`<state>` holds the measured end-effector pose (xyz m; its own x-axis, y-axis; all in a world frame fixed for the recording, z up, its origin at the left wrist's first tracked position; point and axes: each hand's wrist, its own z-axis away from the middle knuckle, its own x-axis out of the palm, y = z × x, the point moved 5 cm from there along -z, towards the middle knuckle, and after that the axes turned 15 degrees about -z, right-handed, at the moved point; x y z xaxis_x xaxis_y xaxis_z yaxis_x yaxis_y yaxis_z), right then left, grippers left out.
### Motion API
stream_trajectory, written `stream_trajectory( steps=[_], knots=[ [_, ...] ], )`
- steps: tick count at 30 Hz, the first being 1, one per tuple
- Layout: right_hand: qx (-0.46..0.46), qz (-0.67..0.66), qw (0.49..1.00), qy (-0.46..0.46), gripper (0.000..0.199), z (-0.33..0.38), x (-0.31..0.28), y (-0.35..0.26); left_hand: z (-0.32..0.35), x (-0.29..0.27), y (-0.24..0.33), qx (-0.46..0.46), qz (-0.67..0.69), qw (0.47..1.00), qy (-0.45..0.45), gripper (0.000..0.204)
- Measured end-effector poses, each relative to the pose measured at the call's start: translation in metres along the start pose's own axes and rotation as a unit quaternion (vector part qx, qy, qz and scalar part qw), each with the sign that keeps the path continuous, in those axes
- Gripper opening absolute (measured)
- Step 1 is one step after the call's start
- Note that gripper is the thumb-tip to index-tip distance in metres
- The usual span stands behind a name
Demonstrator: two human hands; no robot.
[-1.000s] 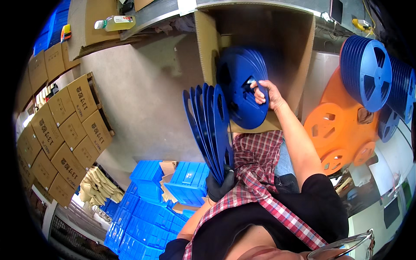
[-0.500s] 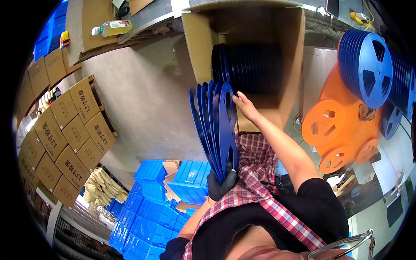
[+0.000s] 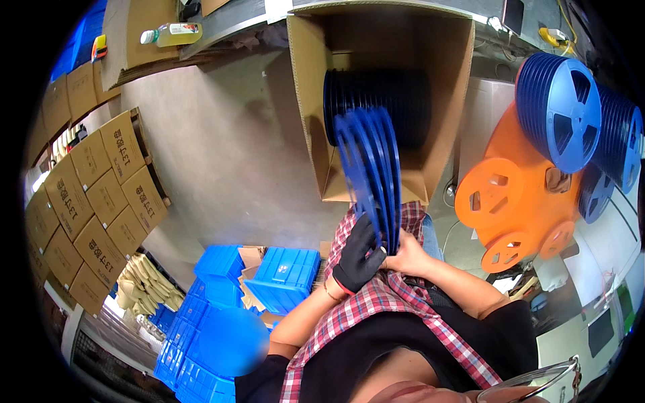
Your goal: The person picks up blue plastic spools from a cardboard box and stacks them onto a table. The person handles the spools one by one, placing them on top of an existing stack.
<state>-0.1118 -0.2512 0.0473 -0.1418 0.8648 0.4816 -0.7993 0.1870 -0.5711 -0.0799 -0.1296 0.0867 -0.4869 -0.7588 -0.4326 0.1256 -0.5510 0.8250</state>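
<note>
Several blue plastic reels (image 3: 383, 158) stand fanned in front of me, tilted toward the open cardboard box (image 3: 308, 101). My left hand (image 3: 359, 260), in a black glove, grips the near left rim of these reels. Bare, my right hand (image 3: 408, 256) closes around their near right edge, its fingertips partly hidden behind them. Inside the box lies a row of dark blue reels (image 3: 386, 101) on edge. The far rims of the held reels overlap the near part of that row in view.
Orange reels (image 3: 494, 191) and stacked blue reels (image 3: 573, 111) stand at the right. A bottle (image 3: 171, 33) lies on cardboard at the far left. Blue plastic crates (image 3: 282, 269) are piled near left; sealed cartons (image 3: 101, 201) stack on the left. A grey table (image 3: 235, 20) runs along the back.
My right hand has come down from the reels' far edge to their near edge. My left hand has moved up along the rim. The reels have swung right and their fan has changed.
</note>
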Motion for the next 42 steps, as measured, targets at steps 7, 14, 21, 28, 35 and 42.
stream_trajectory(
  steps=[7, 14, 21, 28, 35, 42],
  knots=[
    [-0.012, -0.233, 0.954, 0.188, 0.028, 0.020, -0.064, 0.000, -0.037, 0.008, -0.064, -0.066, -0.078, 0.989, 0.103, 0.024],
    [-0.060, -0.212, 0.925, 0.311, 0.014, 0.050, -0.087, -0.011, -0.122, 0.109, -0.183, -0.024, -0.447, 0.883, -0.142, 0.045],
    [-0.062, -0.096, 0.952, 0.285, 0.019, 0.057, -0.075, -0.026, -0.210, 0.214, -0.222, 0.169, -0.520, 0.832, -0.092, 0.044],
    [-0.127, -0.056, 0.959, 0.246, 0.045, 0.042, -0.078, -0.071, -0.230, 0.241, -0.235, -0.033, -0.061, 0.984, -0.163, 0.051],
    [-0.186, -0.071, 0.927, 0.319, 0.062, 0.041, -0.072, -0.073, -0.248, 0.272, -0.250, -0.082, 0.104, 0.983, -0.126, 0.050],
    [-0.184, -0.077, 0.911, 0.360, 0.071, 0.022, -0.088, -0.041, -0.233, 0.248, -0.252, -0.032, -0.082, 0.993, -0.083, 0.049]
  ],
)
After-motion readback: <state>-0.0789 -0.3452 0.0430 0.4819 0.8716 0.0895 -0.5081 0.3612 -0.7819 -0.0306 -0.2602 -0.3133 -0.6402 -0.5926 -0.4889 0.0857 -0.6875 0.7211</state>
